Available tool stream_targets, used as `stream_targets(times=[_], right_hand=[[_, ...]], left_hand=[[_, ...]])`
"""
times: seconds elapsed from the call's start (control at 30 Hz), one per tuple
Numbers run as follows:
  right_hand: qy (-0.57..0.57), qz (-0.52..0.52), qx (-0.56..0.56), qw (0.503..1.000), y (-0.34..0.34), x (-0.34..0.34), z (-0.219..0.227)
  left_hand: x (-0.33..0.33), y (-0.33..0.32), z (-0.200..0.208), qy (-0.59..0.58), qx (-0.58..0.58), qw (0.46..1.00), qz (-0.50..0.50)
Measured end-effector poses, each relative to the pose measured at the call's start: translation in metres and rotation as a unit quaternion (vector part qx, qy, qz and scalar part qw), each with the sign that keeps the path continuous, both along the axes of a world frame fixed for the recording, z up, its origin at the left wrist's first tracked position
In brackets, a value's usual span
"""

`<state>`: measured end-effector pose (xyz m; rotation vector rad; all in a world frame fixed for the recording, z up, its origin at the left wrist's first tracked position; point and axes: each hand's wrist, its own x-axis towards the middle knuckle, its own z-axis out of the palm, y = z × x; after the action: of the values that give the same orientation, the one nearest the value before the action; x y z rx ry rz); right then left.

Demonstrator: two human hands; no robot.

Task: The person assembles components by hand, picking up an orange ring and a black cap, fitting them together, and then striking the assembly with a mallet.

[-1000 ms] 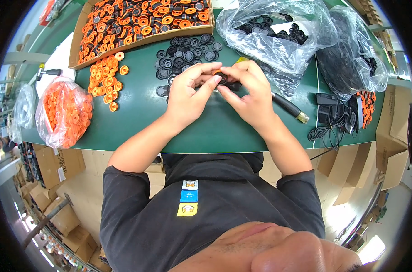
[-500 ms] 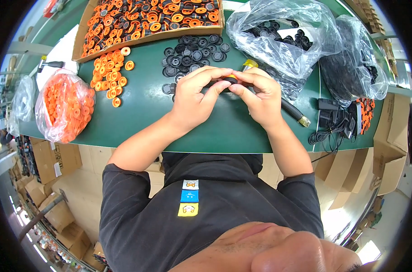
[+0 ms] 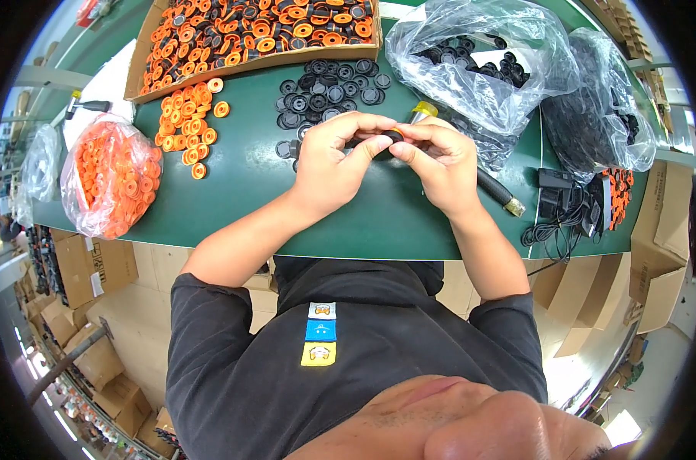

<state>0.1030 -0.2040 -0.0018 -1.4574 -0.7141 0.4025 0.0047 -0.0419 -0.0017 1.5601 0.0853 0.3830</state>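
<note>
Both hands meet over the middle of the green table (image 3: 340, 230), pinching one small round black-and-orange cap (image 3: 394, 135) between them. My left hand (image 3: 340, 157) grips it from the left with thumb and forefinger. From the right, my right hand (image 3: 442, 161) closes its thumb and fingers on the cap's other edge. Fingertips cover much of the cap. A pile of loose black discs (image 3: 317, 96) lies just beyond my left hand. Loose orange rings (image 3: 185, 126) are heaped farther left.
An open cardboard box (image 3: 260, 61) of black-and-orange caps stands at the back. Plastic bags of orange rings (image 3: 110, 180) and of black parts (image 3: 478, 69) flank the area. Right of my right hand lies a hammer with a dark handle (image 3: 495, 186). Black cables (image 3: 560, 226) sit near the right edge.
The cap in my fingers has tilted slightly, with less of its orange-yellow side showing. Both hands stay in nearly the same place.
</note>
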Motion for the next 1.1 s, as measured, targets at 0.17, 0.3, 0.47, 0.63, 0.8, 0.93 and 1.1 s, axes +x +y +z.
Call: stream_targets(times=[0.17,0.3,0.47,0.63,0.8,0.93,1.1], right_hand=[[0.09,0.018,-0.028,0.995,0.0,0.006,0.002],[-0.083,-0.076,-0.061,0.992,-0.013,0.027,0.007],[-0.218,-0.112,-0.117,0.962,-0.019,0.044,0.016],[-0.311,-0.038,-0.1,0.944,-0.033,0.054,0.001],[-0.35,-0.092,-0.28,0.889,-0.066,0.021,0.007],[-0.408,-0.095,-0.372,0.828,-0.089,0.009,-0.005],[-0.413,-0.064,-0.413,0.809,-0.086,-0.003,0.021]], left_hand=[[0.01,0.007,-0.004,0.064,-0.129,0.989,-0.028],[0.008,0.007,-0.002,0.071,0.106,0.99,-0.061],[0.004,-0.006,-0.01,-0.021,0.397,0.905,-0.15],[0.005,-0.002,-0.012,-0.048,0.455,0.886,-0.08],[0.005,0.015,-0.002,-0.06,0.379,0.923,0.012],[0.008,0.026,0.002,-0.064,0.368,0.926,0.06],[0.008,0.027,0.0,-0.072,0.36,0.928,0.063]])
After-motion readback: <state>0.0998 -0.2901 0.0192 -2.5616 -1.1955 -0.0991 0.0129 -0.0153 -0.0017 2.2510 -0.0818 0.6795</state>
